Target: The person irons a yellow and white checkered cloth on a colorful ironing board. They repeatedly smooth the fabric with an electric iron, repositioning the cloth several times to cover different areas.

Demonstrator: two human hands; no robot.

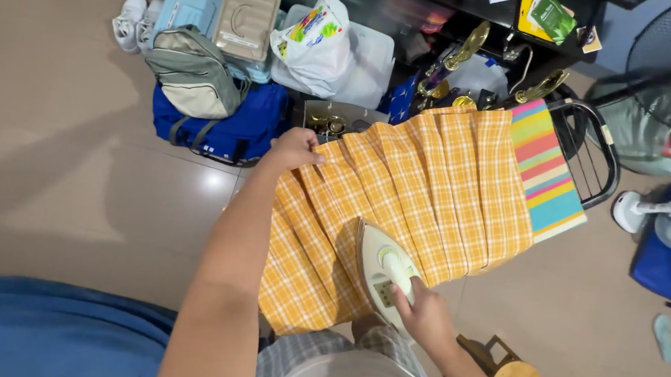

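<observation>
Bags (204,103) crowd the tiled floor (75,175) beyond the striped ironing board (547,170), where the right hand (427,316) grips the iron (384,268) on the yellow checked cloth (430,190), whose far corner the left hand (295,149) pinches.

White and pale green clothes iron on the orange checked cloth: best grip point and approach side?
Grip the white and pale green clothes iron by its top handle at the rear, broad end, coming from the person's side, as the right hand does. Its pointed nose faces away across the orange checked pleated cloth, soleplate flat down. The left hand holds the cloth's far edge.
</observation>
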